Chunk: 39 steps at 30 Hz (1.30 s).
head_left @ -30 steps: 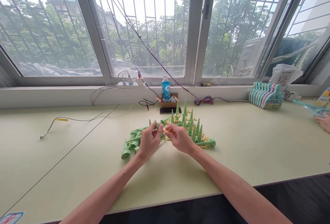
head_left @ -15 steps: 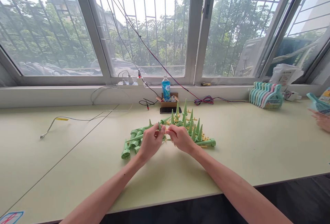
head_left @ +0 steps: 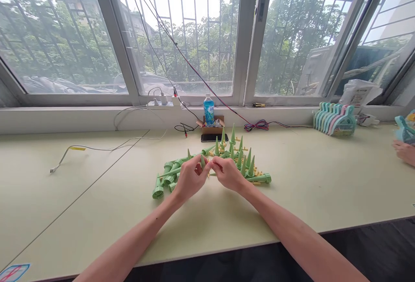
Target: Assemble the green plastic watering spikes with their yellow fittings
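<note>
Over the worktop point(head_left: 311, 182), amid green spikes point(head_left: 239, 161), left hand point(head_left: 192, 178) gripped one cone point(head_left: 202, 162) in its fingers; right hand point(head_left: 227, 174) held fingers pinched, contents hidden; apparently a fitting step, whose next move required steady alignment.

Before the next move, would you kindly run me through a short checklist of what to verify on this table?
1. Left hand holding a green spike: ok.
2. Right hand gripping a yellow piece: cannot tell, its pinch is hidden.
3. Yellow pegs lying near the right hand: ok.
4. All the other green spikes standing upright: not ok, several at the left, such as the leftmost spike, are tipped over.
5. Bottle of blue liquid upright: ok.
6. Co-worker's hand away from the spikes: ok, at the far right.
</note>
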{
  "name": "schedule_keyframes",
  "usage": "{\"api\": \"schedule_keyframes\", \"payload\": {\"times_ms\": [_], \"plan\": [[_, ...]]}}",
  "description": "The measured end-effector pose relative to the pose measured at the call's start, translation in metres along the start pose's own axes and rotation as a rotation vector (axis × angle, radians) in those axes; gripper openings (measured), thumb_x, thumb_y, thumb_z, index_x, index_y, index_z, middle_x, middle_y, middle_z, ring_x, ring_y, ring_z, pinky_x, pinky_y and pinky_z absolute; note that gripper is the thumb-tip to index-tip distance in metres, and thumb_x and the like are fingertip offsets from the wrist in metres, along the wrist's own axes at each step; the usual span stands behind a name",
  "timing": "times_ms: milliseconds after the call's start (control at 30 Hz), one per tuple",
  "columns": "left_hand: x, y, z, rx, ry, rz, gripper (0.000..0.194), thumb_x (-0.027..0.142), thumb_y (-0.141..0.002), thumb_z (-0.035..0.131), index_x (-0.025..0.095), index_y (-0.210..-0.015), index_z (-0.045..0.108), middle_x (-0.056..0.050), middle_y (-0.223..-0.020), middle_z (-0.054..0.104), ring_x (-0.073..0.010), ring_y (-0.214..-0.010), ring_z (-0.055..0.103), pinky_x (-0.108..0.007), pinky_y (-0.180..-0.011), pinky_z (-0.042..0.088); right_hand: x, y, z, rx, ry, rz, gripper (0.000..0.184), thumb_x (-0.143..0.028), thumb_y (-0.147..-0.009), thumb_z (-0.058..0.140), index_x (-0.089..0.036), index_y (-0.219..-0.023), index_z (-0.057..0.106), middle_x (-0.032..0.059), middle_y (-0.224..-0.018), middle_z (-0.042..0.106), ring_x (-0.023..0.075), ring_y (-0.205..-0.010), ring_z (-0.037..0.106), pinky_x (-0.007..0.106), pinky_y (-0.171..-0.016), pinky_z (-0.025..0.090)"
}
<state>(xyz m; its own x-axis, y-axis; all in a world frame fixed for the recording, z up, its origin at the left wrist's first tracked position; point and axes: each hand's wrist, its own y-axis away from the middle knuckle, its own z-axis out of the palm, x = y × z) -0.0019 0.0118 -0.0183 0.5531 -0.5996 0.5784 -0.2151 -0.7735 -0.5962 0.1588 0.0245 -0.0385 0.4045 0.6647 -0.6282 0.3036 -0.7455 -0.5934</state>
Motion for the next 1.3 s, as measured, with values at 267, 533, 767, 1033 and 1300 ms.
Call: {"api": "schedule_keyframes", "payload": {"times_ms": [267, 533, 767, 1033, 1300], "plan": [[0.005, 0.000, -0.001, -0.033, 0.062, 0.074, 0.017, 0.032, -0.086, 0.056, 0.018, -0.078, 0.054, -0.001, -0.082, 0.056, -0.0070, -0.052, 0.051, -0.022, -0.051, 0.045, -0.001, -0.001, -0.001, 0.040, -0.009, 0.063, 0.027, -0.025, -0.090, 0.041, -0.019, -0.064, 0.039, -0.0045, -0.055, 0.036, 0.0096, -0.051, 0.026, 0.024, -0.048, 0.022], [0.008, 0.001, -0.004, -0.080, 0.171, 0.107, 0.026, 0.042, -0.089, 0.051, 0.019, -0.093, 0.060, -0.006, -0.100, 0.055, -0.0116, -0.070, 0.060, -0.022, -0.055, 0.052, -0.005, -0.003, -0.002, 0.138, -0.033, 0.127, 0.028, -0.031, -0.092, 0.043, -0.019, -0.067, 0.045, -0.0042, -0.055, 0.042, 0.0096, -0.051, 0.034, 0.023, -0.050, 0.027], [0.007, 0.001, -0.003, 0.021, 0.203, -0.036, 0.044, 0.045, -0.099, 0.020, 0.019, -0.096, 0.056, -0.001, -0.079, 0.056, -0.0091, -0.047, 0.052, -0.025, -0.052, 0.047, -0.006, -0.004, -0.003, 0.175, -0.045, 0.125, 0.029, -0.034, -0.094, 0.042, -0.019, -0.070, 0.047, -0.0048, -0.054, 0.040, 0.0098, -0.049, 0.034, 0.023, -0.049, 0.027], [0.010, -0.004, -0.001, 0.041, 0.171, -0.175, 0.028, 0.047, -0.094, 0.038, 0.021, -0.094, 0.049, 0.005, -0.063, 0.050, -0.0077, -0.039, 0.041, -0.020, -0.041, 0.031, -0.011, -0.003, -0.006, 0.181, -0.075, 0.067, 0.031, -0.038, -0.095, 0.040, -0.019, -0.073, 0.049, -0.0039, -0.057, 0.038, 0.0106, -0.052, 0.031, 0.024, -0.051, 0.027], [0.007, -0.002, 0.001, -0.038, 0.164, -0.200, 0.025, 0.045, -0.094, 0.038, 0.022, -0.098, 0.048, 0.007, -0.058, 0.050, -0.0078, -0.038, 0.038, -0.019, -0.043, 0.032, -0.010, -0.003, -0.006, 0.180, -0.094, 0.047, 0.032, -0.039, -0.096, 0.039, -0.019, -0.074, 0.050, -0.0041, -0.058, 0.037, 0.0103, -0.053, 0.030, 0.024, -0.052, 0.028]]}}
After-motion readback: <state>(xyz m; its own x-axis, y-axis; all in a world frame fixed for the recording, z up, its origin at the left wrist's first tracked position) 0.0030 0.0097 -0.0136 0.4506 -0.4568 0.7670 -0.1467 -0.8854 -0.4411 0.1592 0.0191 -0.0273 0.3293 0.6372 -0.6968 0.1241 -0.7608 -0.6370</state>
